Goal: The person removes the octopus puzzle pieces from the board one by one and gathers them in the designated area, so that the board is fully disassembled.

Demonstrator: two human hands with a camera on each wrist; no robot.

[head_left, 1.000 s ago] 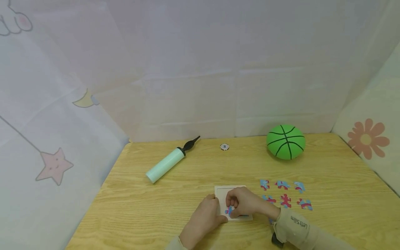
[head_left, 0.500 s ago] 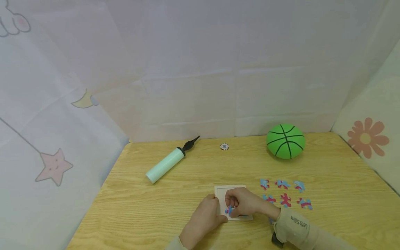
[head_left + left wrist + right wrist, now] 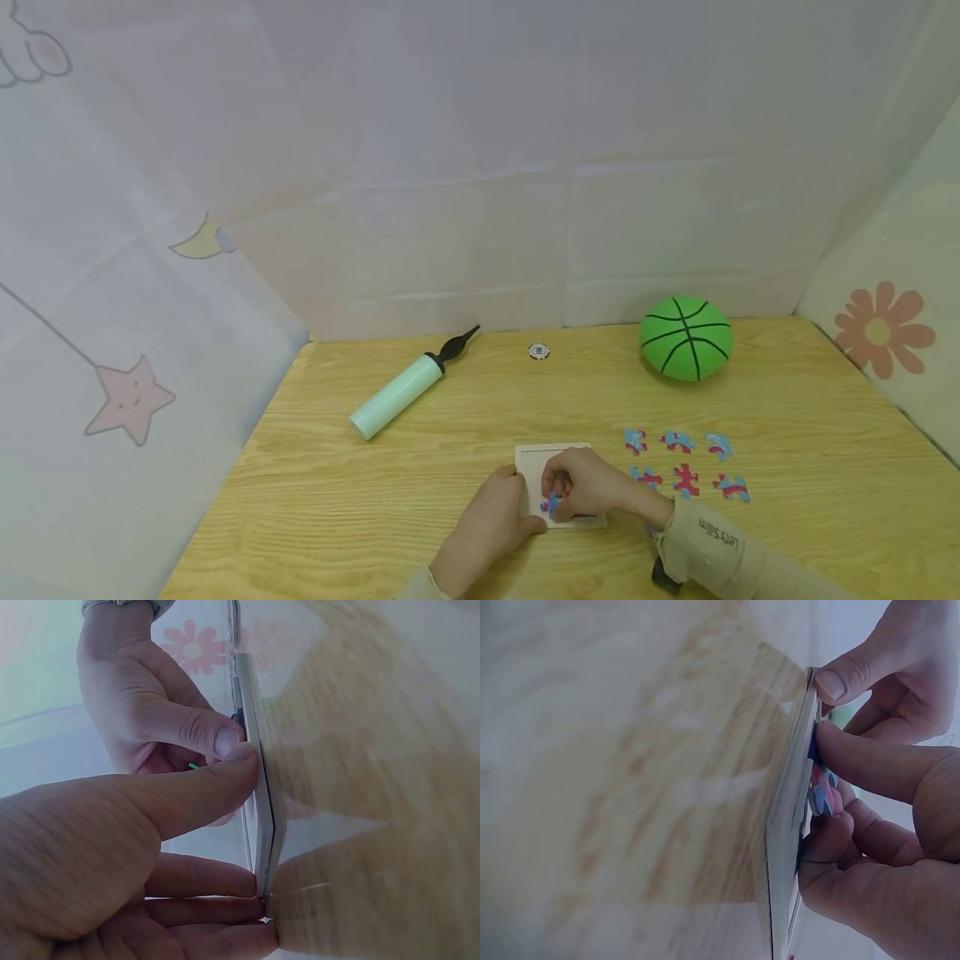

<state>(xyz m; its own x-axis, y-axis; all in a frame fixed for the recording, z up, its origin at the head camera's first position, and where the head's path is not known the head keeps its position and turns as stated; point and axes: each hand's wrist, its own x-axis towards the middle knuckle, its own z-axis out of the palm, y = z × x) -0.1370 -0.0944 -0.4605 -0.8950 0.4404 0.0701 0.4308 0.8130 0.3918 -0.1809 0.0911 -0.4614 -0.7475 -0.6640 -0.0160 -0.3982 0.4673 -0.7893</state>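
A white puzzle tray (image 3: pixel 532 467) lies on the table in front of the person. My left hand (image 3: pixel 491 517) holds its left side, the thumb at the near edge and the fingers along the side. My right hand (image 3: pixel 588 483) is over the tray and pinches a blue and pink puzzle piece (image 3: pixel 551 504) low against the tray's near part. In the right wrist view the puzzle piece (image 3: pixel 823 796) shows tilted between thumb and fingers. The right hand hides much of the tray, including most of another coloured bit at its near edge.
Several loose puzzle pieces (image 3: pixel 686 481) lie in rows right of the tray, one partly under the right sleeve. Farther back are a green ball (image 3: pixel 687 339), a poker chip (image 3: pixel 538 352) and a pale green hand pump (image 3: pixel 399 394). Fabric walls surround the wooden table (image 3: pixel 300 500).
Both hands stay nearly in place. The puzzle piece in the right fingers turns and tilts slightly; the tray has not visibly moved.
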